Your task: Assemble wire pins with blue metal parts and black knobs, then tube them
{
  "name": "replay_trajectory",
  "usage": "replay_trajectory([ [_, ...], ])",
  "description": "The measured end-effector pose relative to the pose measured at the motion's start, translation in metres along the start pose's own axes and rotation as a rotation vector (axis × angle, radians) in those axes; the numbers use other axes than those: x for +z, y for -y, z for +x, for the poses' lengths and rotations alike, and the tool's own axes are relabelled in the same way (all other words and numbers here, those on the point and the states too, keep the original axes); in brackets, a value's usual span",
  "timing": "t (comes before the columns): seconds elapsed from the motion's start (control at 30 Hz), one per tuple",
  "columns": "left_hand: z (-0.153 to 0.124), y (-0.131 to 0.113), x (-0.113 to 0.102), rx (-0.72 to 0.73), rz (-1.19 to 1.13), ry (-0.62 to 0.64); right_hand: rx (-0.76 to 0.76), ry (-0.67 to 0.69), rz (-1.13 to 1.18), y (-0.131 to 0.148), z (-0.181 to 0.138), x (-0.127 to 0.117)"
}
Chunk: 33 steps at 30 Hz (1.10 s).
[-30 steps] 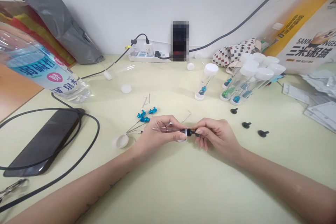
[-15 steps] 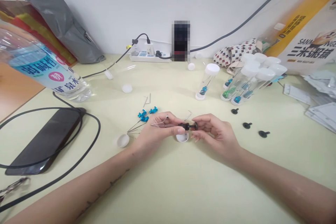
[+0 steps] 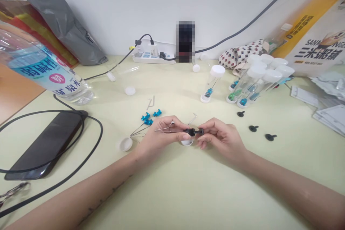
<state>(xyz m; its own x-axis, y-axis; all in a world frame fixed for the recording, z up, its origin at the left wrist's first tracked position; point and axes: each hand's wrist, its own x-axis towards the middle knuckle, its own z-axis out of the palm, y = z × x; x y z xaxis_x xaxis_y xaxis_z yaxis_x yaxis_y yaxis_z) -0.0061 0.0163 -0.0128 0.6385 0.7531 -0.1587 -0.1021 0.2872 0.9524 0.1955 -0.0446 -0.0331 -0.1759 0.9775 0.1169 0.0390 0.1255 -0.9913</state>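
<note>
My left hand pinches a small black fitting between thumb and fingers. Thin bent metal wires run back from it over that hand. At the fitting's other end is a black round-headed knob, with its narrow stem in line with the fitting. The thumb and fingertips of my right hand close on this knob. Below the fitting sits a white cap, partly covered by my fingers. Several blue metal parts lie just beyond my left hand, and a thin L-shaped key lies behind both hands.
Three black knobs lie to the right. Clear white-capped tubes stand behind them, and a single tube stands nearer the middle. At left are a phone, a looped cable, a water bottle and a white cup-like cap.
My right hand's fingers have shifted slightly left and closed in on the black knob. The fitting has dipped a little, while my left hand keeps its grip.
</note>
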Motion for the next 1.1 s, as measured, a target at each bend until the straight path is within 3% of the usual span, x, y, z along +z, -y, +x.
replay_trajectory([
  [1.1, -0.0023, -0.0031, 0.0021, -0.011, 0.054, 0.021, 0.085, 0.056, -0.054, 0.0042, 0.0009, -0.0032],
])
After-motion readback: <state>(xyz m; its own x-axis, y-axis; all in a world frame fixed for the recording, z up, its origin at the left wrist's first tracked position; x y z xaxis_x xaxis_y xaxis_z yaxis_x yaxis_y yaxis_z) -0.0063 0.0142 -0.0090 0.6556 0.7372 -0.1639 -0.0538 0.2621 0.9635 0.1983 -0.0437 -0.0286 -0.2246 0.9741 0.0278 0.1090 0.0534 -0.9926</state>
